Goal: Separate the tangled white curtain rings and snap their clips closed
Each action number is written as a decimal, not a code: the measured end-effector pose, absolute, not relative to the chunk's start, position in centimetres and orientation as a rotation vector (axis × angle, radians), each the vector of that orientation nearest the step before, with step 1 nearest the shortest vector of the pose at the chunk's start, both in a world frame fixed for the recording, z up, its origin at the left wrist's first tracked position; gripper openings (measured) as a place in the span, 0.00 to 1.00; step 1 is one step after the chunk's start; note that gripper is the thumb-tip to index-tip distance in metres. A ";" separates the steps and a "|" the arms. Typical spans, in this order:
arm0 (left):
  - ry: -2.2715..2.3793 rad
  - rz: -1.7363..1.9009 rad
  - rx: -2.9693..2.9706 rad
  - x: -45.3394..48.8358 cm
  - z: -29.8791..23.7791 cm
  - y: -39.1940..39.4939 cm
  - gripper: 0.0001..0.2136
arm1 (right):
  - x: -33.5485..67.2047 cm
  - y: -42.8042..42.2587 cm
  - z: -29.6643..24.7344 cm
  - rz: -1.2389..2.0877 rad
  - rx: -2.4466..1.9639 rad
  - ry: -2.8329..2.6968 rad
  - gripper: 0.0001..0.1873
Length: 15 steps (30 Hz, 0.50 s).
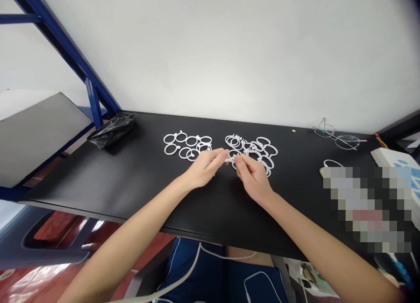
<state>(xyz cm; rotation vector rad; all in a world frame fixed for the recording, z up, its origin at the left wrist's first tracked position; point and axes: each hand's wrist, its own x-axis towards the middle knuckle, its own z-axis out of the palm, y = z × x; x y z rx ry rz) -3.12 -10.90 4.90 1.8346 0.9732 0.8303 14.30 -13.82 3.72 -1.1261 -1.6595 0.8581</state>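
My left hand (206,166) and my right hand (252,174) meet above the middle of the black table, fingers pinched. Between their fingertips is a small white ring (234,153) with a tab; the exact grip is partly hidden by the fingers. Just beyond and to the right of my right hand lies a loose heap of white rings (269,151), some overlapping. On the left, past my left hand, several more white rings (169,149) are spread flat in rough rows, many with a small knob or eyelet.
A crumpled black plastic bag (113,130) lies at the table's far left, near a blue metal frame (65,45). Glasses (341,139) rest at the back right. A white box (382,156) and a blurred-out object stand at right. White cable (193,268) crosses my lap.
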 end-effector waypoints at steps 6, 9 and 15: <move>1.435 0.717 2.198 -3.8 5.1 -10.2 0.19 | 15.4 -12.8 3.9 0.431 -1.221 -1.610 0.20; 1.547 0.692 2.232 -4.2 4.6 -9.8 0.19 | 15.6 -12.4 3.6 0.303 -1.255 -1.765 0.12; 1.705 0.660 2.276 -4.4 4.2 -9.7 0.17 | 15.6 -12.1 2.5 0.231 -1.304 -2.035 0.08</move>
